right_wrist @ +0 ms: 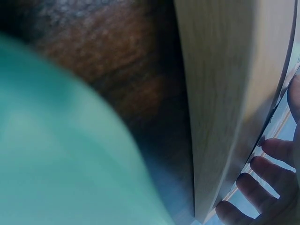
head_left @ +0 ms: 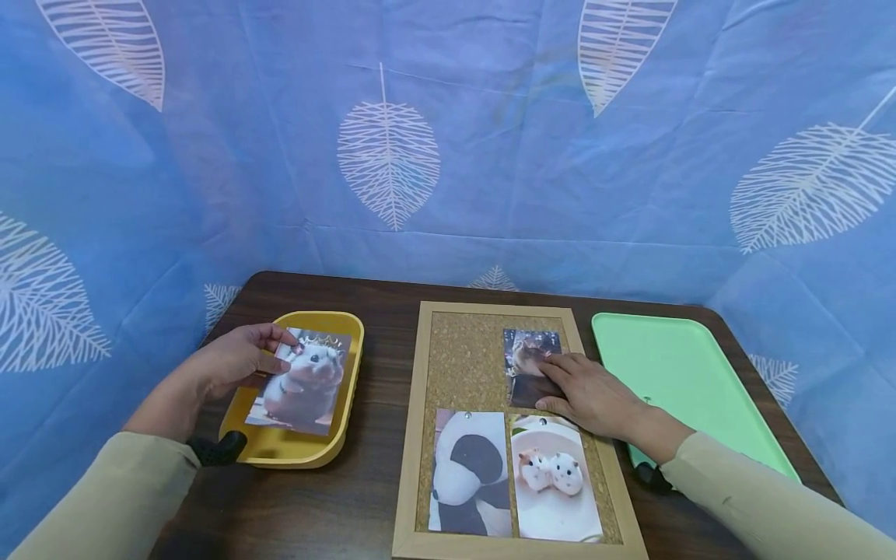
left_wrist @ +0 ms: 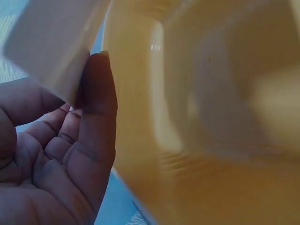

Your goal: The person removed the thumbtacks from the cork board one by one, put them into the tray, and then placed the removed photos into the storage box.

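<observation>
Over the yellow tray (head_left: 285, 449), my left hand (head_left: 227, 362) pinches the upper left corner of a photo (head_left: 311, 389) of a white and grey hamster wearing a crown. In the left wrist view the thumb and index finger grip the corner of that photo (left_wrist: 51, 42). My right hand (head_left: 595, 394) lies on the corkboard (head_left: 460, 358), its extended fingers touching a darker photo (head_left: 523, 362) at the upper right. The right wrist view shows the fingertips (right_wrist: 265, 171) against the board's face, beyond its wooden frame (right_wrist: 220, 93).
Below on the board hang a panda photo (head_left: 465, 459) and, beside it, a photo (head_left: 556, 509) of two small hamsters, each with a pin at its top. A green tray (head_left: 675, 365) stands right of the board, partly behind my right forearm. Blue leaf-patterned cloth (head_left: 490, 171) surrounds the dark table (head_left: 378, 435).
</observation>
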The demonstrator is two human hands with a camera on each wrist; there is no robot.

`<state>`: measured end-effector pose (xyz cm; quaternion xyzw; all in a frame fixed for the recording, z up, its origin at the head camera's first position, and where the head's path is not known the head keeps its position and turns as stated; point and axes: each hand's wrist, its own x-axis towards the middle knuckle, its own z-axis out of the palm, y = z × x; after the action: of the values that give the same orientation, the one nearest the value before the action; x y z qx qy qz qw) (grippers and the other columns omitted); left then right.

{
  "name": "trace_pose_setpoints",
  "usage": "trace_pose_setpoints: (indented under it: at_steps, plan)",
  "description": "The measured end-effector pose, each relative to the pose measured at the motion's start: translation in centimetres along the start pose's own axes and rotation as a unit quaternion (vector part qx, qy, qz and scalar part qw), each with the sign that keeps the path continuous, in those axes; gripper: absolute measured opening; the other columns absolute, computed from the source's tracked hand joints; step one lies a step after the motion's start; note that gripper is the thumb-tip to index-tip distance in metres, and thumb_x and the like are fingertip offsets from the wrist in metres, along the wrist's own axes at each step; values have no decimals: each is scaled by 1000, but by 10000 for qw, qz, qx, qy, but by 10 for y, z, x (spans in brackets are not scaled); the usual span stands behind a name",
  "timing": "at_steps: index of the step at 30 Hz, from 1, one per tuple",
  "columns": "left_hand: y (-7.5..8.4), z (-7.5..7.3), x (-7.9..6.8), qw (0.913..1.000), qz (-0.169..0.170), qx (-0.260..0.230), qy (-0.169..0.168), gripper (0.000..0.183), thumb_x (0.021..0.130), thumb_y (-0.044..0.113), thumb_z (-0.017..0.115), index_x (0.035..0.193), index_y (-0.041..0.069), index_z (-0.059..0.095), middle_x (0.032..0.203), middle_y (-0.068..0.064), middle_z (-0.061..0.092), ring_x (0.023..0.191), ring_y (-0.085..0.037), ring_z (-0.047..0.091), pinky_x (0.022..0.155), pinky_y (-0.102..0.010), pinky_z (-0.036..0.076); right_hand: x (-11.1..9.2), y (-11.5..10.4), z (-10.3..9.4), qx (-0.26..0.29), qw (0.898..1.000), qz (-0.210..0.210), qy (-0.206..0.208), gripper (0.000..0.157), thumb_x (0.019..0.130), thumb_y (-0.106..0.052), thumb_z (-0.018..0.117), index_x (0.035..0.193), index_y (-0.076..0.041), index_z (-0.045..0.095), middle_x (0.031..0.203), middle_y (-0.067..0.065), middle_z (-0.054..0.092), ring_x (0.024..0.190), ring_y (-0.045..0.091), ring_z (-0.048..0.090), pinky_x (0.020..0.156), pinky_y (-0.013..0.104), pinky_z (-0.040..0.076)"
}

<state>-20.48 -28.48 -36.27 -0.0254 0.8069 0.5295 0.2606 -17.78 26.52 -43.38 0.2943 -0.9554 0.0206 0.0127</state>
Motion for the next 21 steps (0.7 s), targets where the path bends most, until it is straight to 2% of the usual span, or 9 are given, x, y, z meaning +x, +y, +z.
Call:
trace_pose_setpoints:
  at_steps: [12,21]
  plan:
    - [-1,8,1,9998,-79,207,-21,35,101,-2,66,134,-2,53,107,-10,54,87,-23,63,76,-35,63,0,0,1,-25,10000,6,1,65,105,-47,63,149,0,58,149,23,58,138,46,55,112,63,45]
    - [-5,16,6,9990,-220,347,164,34,100,-2,68,131,-1,54,108,-12,53,89,-24,63,77,-36,63,0,0,1,-29,10000,22,2,64,105,-47,63,148,0,58,148,23,59,137,45,55,112,62,45]
